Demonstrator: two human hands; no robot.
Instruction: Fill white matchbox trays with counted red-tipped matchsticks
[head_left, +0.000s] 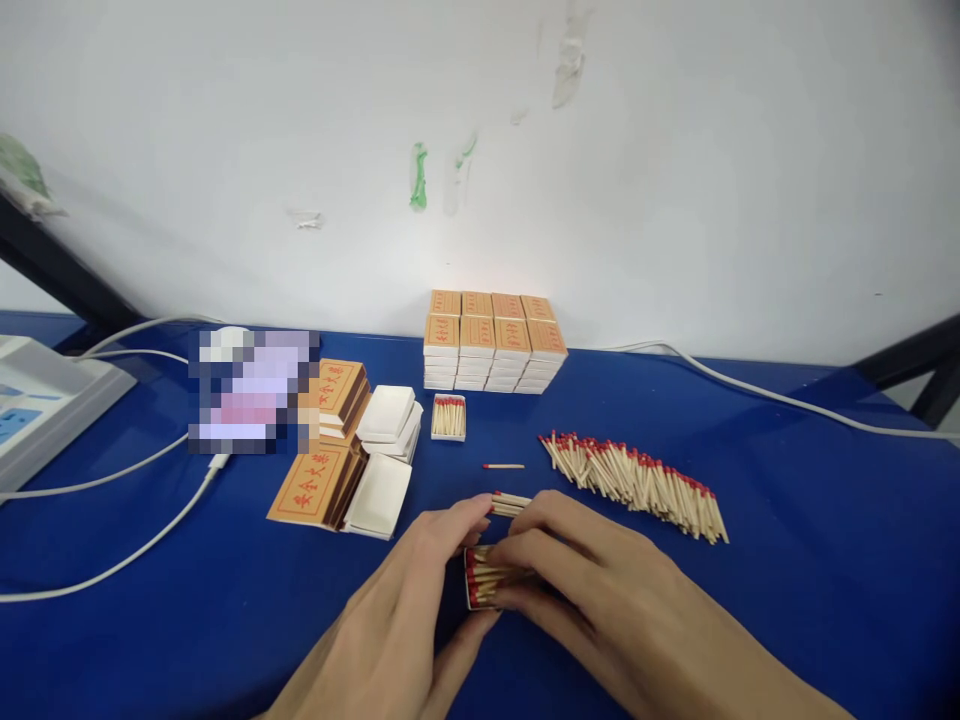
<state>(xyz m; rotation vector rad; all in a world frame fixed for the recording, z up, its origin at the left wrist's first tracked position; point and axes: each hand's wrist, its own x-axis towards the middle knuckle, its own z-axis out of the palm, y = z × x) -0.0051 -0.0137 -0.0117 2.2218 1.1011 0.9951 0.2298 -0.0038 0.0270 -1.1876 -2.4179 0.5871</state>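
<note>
My left hand (409, 610) and my right hand (592, 590) meet over a small white matchbox tray (480, 580) on the blue table. The tray is full of red-tipped matches. My left fingers curl round the tray's left side and pinch a few matches (510, 502) above it. The fingers of my right hand press down on the matches in the tray. One loose match (503, 466) lies just beyond my hands. A long heap of matches (637, 480) lies to the right.
Another filled tray (448, 416) stands farther back. Orange matchbox sleeves (319, 485) and empty white trays (386, 450) are stacked at left. Finished boxes (491, 345) are piled by the wall. White cables (112, 565) and a white device (45, 395) lie at far left.
</note>
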